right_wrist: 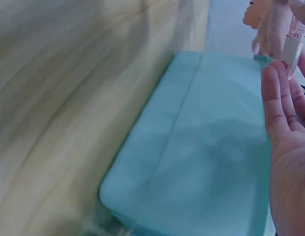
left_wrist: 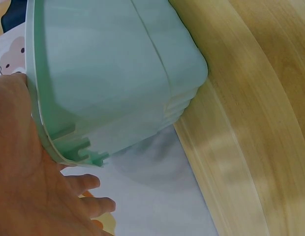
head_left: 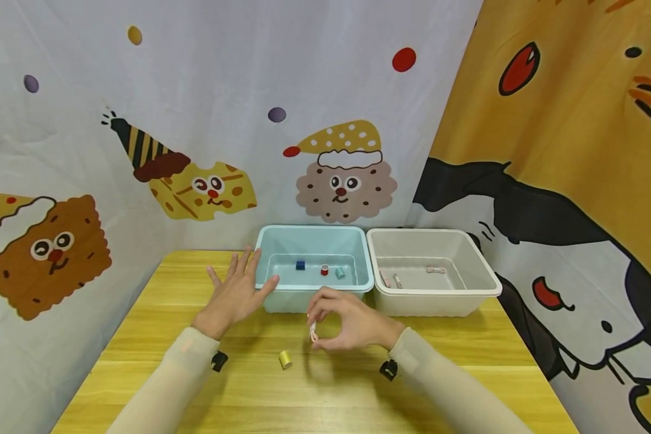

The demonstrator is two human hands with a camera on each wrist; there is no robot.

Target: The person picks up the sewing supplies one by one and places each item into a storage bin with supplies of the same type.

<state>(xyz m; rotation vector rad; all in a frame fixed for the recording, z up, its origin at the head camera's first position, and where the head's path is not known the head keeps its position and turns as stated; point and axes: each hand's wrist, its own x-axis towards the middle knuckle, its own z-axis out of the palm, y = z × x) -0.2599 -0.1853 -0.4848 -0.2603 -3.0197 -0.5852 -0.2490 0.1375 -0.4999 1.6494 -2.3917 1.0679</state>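
My right hand (head_left: 352, 319) pinches a small folded tape measure (head_left: 313, 331) between thumb and fingers, in front of the blue bin. Red numbers and a white band show on the tape measure (right_wrist: 291, 51) in the right wrist view. My left hand (head_left: 232, 296), fingers straight and spread, lies at the left front corner of the light blue bin (head_left: 317, 289); in the left wrist view it is right at the rim. A yellow thread spool (head_left: 285, 360) is on the table between my forearms. Inside the blue bin are a dark blue spool (head_left: 301, 265), a red spool (head_left: 324, 270) and a teal spool (head_left: 340, 273).
A white bin (head_left: 434, 304) stands against the blue bin's right side. It holds a pinkish folded strip (head_left: 436, 270) and two other small pale pieces near its left end. Behind the wooden table (head_left: 249, 398) hangs a cartoon-printed curtain (head_left: 206, 72).
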